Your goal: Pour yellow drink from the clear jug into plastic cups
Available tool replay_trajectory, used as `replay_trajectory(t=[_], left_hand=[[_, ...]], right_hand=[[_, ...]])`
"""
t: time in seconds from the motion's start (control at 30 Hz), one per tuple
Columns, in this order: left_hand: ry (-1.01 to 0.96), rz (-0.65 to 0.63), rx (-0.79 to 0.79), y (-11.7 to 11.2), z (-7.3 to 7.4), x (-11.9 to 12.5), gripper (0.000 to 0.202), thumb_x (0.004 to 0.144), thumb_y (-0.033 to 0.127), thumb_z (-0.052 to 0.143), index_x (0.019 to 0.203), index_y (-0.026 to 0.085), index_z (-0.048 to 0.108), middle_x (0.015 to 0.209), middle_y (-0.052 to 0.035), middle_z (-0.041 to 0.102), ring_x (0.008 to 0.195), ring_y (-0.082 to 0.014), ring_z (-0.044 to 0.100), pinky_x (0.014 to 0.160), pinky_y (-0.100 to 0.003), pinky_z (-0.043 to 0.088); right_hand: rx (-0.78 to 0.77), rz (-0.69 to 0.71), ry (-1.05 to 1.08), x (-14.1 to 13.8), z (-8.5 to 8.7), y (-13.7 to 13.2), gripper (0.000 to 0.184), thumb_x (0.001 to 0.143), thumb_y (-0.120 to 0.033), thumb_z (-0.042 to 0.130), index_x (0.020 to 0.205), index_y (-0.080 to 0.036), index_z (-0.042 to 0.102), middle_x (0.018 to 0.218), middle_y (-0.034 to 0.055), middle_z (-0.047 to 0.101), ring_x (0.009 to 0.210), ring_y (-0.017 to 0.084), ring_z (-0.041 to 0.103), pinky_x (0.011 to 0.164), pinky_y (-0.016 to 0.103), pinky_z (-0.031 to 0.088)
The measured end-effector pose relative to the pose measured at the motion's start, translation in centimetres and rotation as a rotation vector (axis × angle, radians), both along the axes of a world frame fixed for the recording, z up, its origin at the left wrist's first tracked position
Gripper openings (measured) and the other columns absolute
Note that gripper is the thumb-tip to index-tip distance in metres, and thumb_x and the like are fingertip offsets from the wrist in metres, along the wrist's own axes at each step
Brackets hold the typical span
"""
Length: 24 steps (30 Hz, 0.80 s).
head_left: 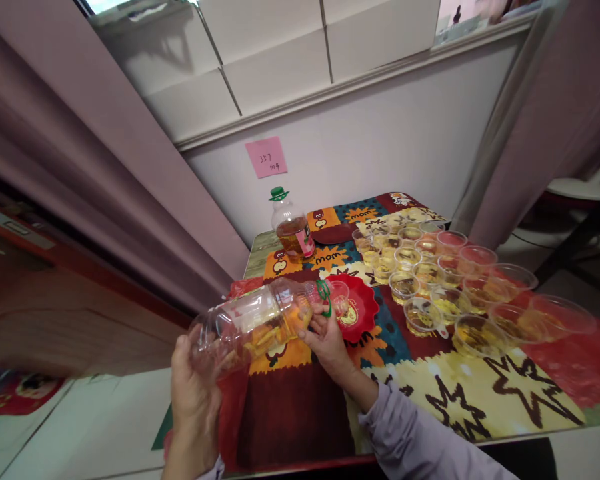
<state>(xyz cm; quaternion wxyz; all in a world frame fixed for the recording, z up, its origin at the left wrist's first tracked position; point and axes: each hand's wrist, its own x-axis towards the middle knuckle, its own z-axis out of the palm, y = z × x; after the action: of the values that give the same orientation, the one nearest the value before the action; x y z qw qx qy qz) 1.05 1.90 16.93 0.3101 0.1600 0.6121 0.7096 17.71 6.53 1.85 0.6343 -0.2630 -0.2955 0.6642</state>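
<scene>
A large clear plastic bottle lies tilted almost sideways above the table, with amber liquid along its lower side. My left hand is wrapped around its base end. Near the neck, my right hand supports the bottle from below, its fingers by the green ring. The mouth points right, at a small clear plastic cup over a red scalloped plate. Whether liquid is flowing into that cup, I cannot tell.
Several clear cups of yellowish liquid crowd the table's right side. Behind stands another bottle with a green cap, partly full. The patterned tablecloth covers the table. Curtains hang at both sides, and a pink note is on the wall.
</scene>
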Motion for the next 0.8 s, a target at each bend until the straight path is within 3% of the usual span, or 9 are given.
replay_trajectory(t=[0.57, 0.8], left_hand=[[0.008, -0.009, -0.017, 0.16, 0.23, -0.11, 0.029, 0.089, 0.050, 0.064, 0.100, 0.024, 0.072, 0.086, 0.0009, 0.068, 0.068, -0.0152, 0.062, 0.054, -0.026, 0.055], [0.003, 0.022, -0.033, 0.27, 0.55, 0.20, 0.027, 0.091, 0.049, 0.061, 0.095, 0.025, 0.073, 0.086, 0.0011, 0.068, 0.068, -0.0147, 0.060, 0.056, -0.026, 0.053]], right_hand=[[-0.016, 0.019, 0.017, -0.10, -0.31, 0.12, 0.070, 0.071, -0.043, 0.092, 0.117, -0.029, 0.041, 0.139, 0.0153, 0.066, 0.131, 0.030, 0.067, 0.112, 0.054, 0.053], [-0.014, 0.005, 0.003, -0.13, -0.52, 0.14, 0.067, 0.070, -0.043, 0.092, 0.113, -0.028, 0.044, 0.131, 0.0136, 0.069, 0.128, 0.031, 0.068, 0.112, 0.054, 0.052]])
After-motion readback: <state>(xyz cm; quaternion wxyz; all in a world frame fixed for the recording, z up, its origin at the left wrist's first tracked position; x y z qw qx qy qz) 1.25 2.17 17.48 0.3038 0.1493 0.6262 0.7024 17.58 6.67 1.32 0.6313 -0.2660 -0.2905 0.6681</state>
